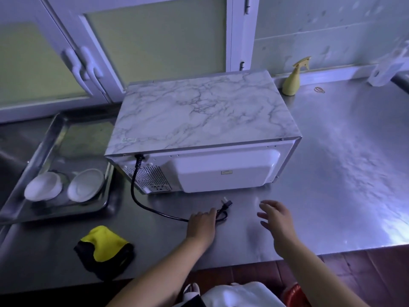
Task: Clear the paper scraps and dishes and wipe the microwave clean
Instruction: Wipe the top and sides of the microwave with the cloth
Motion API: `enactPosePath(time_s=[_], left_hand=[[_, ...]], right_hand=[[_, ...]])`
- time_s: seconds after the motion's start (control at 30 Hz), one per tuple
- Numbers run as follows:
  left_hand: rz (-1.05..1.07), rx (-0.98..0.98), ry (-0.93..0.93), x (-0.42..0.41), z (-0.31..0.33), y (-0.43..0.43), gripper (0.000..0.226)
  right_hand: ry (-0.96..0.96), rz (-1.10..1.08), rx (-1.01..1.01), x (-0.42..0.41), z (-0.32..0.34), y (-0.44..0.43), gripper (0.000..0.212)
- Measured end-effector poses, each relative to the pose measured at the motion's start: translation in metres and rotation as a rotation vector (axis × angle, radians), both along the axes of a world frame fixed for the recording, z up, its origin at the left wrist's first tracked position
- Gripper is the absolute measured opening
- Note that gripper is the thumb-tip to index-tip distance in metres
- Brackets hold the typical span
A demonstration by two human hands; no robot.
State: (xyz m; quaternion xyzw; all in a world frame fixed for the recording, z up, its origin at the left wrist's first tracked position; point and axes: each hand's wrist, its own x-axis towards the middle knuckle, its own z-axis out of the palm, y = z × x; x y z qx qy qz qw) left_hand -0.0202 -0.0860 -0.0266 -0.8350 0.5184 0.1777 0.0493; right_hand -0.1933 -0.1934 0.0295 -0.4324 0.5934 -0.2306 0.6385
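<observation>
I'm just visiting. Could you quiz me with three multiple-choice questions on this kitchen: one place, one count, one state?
1. Where does the yellow spray bottle stand?
A. On the counter by the microwave's far right corner.
B. Inside a cupboard.
C. On the floor.

2. How many white bowls lie in the tray?
A. One.
B. Two.
C. Four.

3. The microwave's plug is:
A. In a socket.
B. Cut off.
C. Lying loose on the counter.

Answers: 1 A, it stands at the counter's back edge; 2 B, two sit side by side; 3 C, its prongs lie bare on the steel.
</observation>
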Motion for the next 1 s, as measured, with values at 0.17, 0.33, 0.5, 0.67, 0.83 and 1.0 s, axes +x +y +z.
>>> enactPosePath(time_s=[0.17, 0.33, 0.5, 0.67, 0.83, 1.0], left_hand=[[-0.014, -0.03, 0.088, 0.007, 0.013, 0.026, 0.014], [-0.031, 0.037, 0.11, 0.047, 0.028, 0.09, 0.019], [0.04, 0.201, 0.016, 0.126, 0.054, 0.18, 0.026], [0.126, 0.403, -0.365, 0.213, 0.088, 0.25, 0.028], [0.109, 0.54, -0.638, 0.273, 0.101, 0.232, 0.039], [0.215, 0.498, -0.424, 0.289, 0.078, 0.221, 0.043]], right_hand=[[0.002, 0.042, -0.03, 0.006, -0.001, 0.004, 0.008], [-0.021, 0.122, 0.02, 0.032, -0.007, 0.023, 0.011], [-0.031, 0.221, 0.058, 0.066, -0.011, 0.047, 0.014], [-0.017, 0.286, 0.048, 0.095, -0.009, 0.063, 0.015], [0.001, 0.32, 0.035, 0.107, -0.004, 0.075, 0.014], [0.027, 0.276, 0.033, 0.103, -0.003, 0.079, 0.014]])
